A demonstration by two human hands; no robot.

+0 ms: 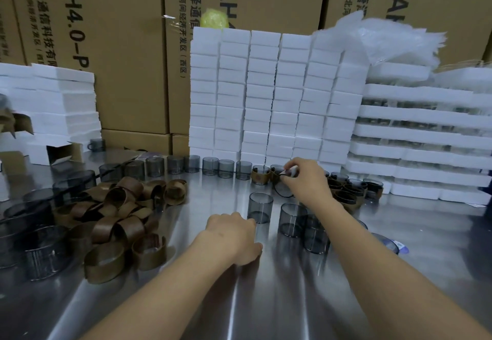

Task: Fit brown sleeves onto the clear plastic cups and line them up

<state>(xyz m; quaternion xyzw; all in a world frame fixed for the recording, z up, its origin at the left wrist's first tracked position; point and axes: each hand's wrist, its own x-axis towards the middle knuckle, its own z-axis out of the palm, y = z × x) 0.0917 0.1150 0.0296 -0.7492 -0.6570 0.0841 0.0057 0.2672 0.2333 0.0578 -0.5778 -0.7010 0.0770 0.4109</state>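
Observation:
My right hand [303, 179] reaches to the back row and holds a sleeved cup [278, 172] by its rim, next to another sleeved cup [260, 175]. My left hand [234, 235] rests on the steel table, its fingers touching a bare smoky clear cup [260, 206]. Two more bare cups [291, 219] stand under my right forearm. A heap of brown sleeves [119, 217] lies to the left. A row of bare cups [210, 166] runs along the back, and several sleeved cups [351, 187] stand at the right.
White foam boxes [269, 94] are stacked behind the row, with foam trays [420, 137] at the right and more foam [53, 105] at the left. Cardboard cartons [111, 46] form the back wall. Dark bare cups [42, 249] crowd the table's left edge.

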